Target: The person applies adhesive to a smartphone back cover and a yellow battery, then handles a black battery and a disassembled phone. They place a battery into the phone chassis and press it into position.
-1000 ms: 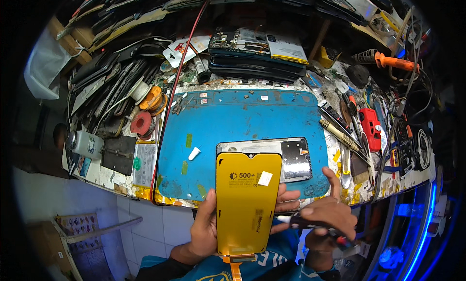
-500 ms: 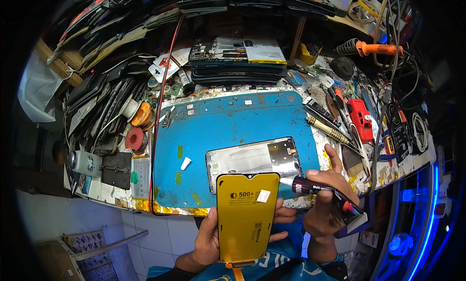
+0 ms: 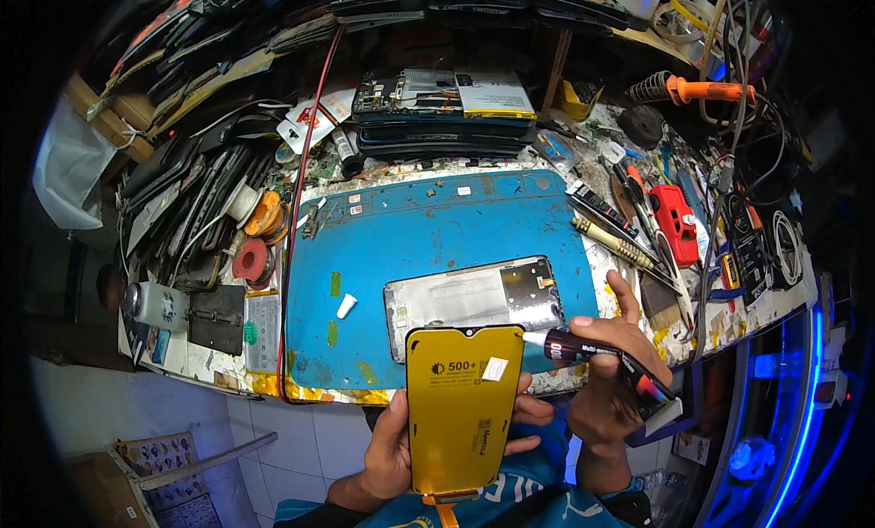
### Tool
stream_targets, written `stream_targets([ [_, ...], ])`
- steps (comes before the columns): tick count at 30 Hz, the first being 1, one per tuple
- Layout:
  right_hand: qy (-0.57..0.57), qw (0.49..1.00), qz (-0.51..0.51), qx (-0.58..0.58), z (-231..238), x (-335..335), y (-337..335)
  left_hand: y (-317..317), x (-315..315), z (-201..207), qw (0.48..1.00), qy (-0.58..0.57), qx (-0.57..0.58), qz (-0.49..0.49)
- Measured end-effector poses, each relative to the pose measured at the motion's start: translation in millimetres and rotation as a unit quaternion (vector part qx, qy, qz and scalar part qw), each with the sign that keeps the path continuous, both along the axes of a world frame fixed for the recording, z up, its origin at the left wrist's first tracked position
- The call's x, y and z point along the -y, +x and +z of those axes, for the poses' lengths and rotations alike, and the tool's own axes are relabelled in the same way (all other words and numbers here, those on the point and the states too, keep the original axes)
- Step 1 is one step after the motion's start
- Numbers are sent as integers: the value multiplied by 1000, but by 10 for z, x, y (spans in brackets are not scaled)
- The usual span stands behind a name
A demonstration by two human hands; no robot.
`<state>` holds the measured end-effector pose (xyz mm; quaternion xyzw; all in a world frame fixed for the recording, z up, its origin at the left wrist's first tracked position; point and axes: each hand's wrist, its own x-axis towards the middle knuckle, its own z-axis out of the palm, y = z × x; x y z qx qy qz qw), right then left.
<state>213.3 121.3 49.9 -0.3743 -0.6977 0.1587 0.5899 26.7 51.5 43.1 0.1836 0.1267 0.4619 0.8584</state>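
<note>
My left hand [image 3: 388, 453] holds a phone screen [image 3: 456, 414] upright near the bench's front edge, its thumb on the left side and fingertips showing past the right. The screen's gold-yellow back faces me, with a small white sticker and an orange flex cable [image 3: 447, 513] at the bottom. In my right hand [image 3: 622, 368] is a black glue tube [image 3: 592, 350] with a coloured end. Its white nozzle tip meets the screen's upper right edge, or sits very close to it. Behind the screen, an opened phone frame [image 3: 456, 300] lies on the blue mat [image 3: 365, 254].
A small white cap [image 3: 346, 305] lies on the mat. Stacked phones [image 3: 447, 131] stand at the back. Tweezers, pens and a red tool [image 3: 674, 222] crowd the right; solder spools [image 3: 252, 258], a bottle [image 3: 157, 305] and a battery [image 3: 262, 332] are at left. A red cable [image 3: 301, 191] crosses the mat's left edge.
The tube's nozzle has shifted slightly left and up, onto or against the screen's upper right edge. The screen stays almost where it was.
</note>
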Motion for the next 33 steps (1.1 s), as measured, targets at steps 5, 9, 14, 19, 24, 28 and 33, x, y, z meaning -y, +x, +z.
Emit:
stream_targets([
  [5,-6,1000,2,-6,-17,2,-9,-4,1,-20,1000,5,2,5],
  [9,-21,1000,9,-2,-19,9,-2,-2,-1,-34,1000,15,5,6],
  [14,-9,1000,10,-17,-38,-9,-16,-5,-22,-58,1000,27,1,4],
  [19,4,1000,-1,-10,-30,-23,-30,-8,-36,-39,1000,19,-21,3],
  [24,3,1000,-6,-9,-11,-30,-37,-4,-20,-14,999,6,-32,15],
  [28,-2,1000,-12,-10,-15,-29,-51,-8,-32,-25,999,12,-42,16],
  [33,-6,1000,-13,-14,-21,-19,-37,-17,-41,-14,999,15,-41,12],
])
